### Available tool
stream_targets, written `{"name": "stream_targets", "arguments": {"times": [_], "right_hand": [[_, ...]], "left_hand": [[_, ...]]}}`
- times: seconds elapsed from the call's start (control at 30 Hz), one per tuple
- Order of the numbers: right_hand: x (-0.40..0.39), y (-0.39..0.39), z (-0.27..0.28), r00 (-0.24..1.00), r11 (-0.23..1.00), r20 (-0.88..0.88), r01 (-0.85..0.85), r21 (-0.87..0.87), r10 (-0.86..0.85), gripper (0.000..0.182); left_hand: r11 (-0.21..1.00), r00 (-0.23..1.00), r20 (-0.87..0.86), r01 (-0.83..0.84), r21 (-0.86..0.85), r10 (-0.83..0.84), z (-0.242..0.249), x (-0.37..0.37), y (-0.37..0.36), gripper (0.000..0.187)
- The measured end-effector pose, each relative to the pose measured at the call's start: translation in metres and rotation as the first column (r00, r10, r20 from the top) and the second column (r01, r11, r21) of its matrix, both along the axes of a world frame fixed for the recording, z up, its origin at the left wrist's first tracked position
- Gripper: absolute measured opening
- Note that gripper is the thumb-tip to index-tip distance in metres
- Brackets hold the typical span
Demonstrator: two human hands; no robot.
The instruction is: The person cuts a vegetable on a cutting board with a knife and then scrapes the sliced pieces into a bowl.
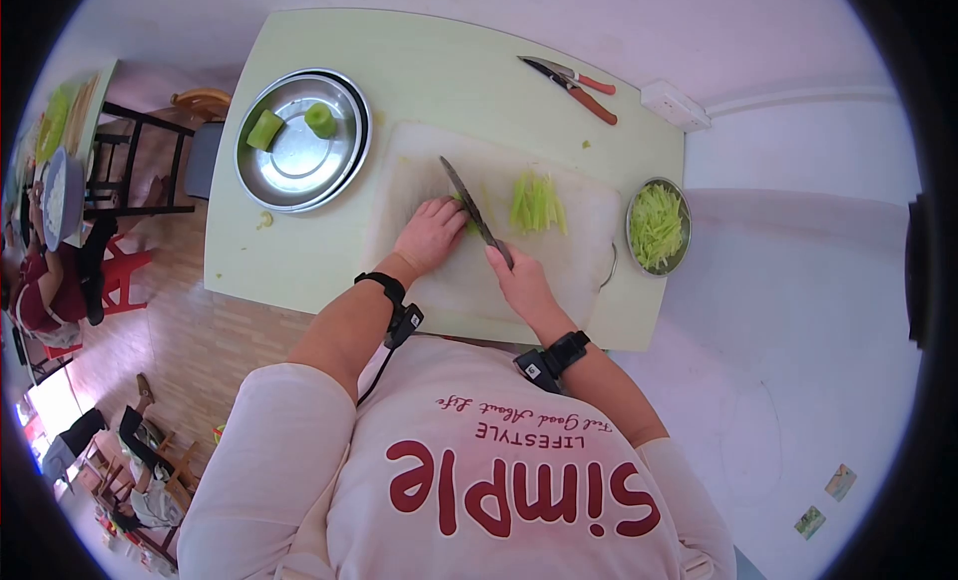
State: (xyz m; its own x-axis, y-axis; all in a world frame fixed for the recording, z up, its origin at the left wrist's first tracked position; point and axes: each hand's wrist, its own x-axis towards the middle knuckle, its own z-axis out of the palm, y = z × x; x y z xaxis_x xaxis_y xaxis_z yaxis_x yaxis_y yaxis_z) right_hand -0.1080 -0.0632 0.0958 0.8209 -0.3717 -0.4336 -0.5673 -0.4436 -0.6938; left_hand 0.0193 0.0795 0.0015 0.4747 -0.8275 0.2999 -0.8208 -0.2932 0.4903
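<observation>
My right hand (pixel 521 283) is closed round the handle of a kitchen knife (pixel 466 197), its blade slanting up and to the left over a white cutting board (pixel 419 146). Just left of the blade, my left hand (pixel 435 233) presses down with bent fingers on a green vegetable piece (pixel 471 225), mostly hidden beneath them. To the right of the knife lies a pile of pale green vegetable strips (pixel 537 203). A thin slice (pixel 487 196) rests beside the blade.
At the left, a stacked pair of metal plates (pixel 299 186) holds two green vegetable chunks (pixel 265 129). A metal bowl (pixel 685 251) of shredded strips stands right. Two knives (pixel 584 99) lie near the wall socket (pixel 674 104). Other people (pixel 62 286) sit at left.
</observation>
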Motion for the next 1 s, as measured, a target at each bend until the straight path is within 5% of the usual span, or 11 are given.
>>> {"name": "stream_targets", "arguments": {"times": [0.43, 0.5, 0.6, 0.7, 1.0], "right_hand": [[0.0, -0.002, -0.017, 0.998, 0.999, 0.047, 0.044, 0.02, -0.045, 0.045], [0.0, -0.005, -0.019, 0.957, 0.933, -0.221, 0.243, 0.264, -0.186, 0.045], [0.002, -0.004, -0.009, 0.938, 0.889, -0.251, 0.315, 0.331, -0.239, 0.045], [-0.007, -0.003, -0.029, 0.985, 0.974, -0.006, 0.173, 0.145, -0.174, 0.045], [0.001, 0.001, 0.004, 0.999, 0.996, 0.014, 0.051, 0.077, -0.053, 0.042]], "left_hand": [[1.0, 1.0, 0.005, -0.002, -0.002, 0.002, 0.001, 0.0, 0.0, 0.031], [1.0, 1.0, 0.011, -0.017, 0.001, 0.017, 0.0, 0.0, 0.0, 0.029], [0.999, 0.999, -0.035, -0.03, 0.03, 0.031, -0.002, -0.001, 0.001, 0.027], [0.999, 0.999, 0.015, -0.037, -0.009, 0.037, -0.002, -0.001, 0.0, 0.026], [0.999, 1.0, 0.0, -0.018, 0.031, 0.018, -0.001, -0.001, 0.001, 0.027]]}}
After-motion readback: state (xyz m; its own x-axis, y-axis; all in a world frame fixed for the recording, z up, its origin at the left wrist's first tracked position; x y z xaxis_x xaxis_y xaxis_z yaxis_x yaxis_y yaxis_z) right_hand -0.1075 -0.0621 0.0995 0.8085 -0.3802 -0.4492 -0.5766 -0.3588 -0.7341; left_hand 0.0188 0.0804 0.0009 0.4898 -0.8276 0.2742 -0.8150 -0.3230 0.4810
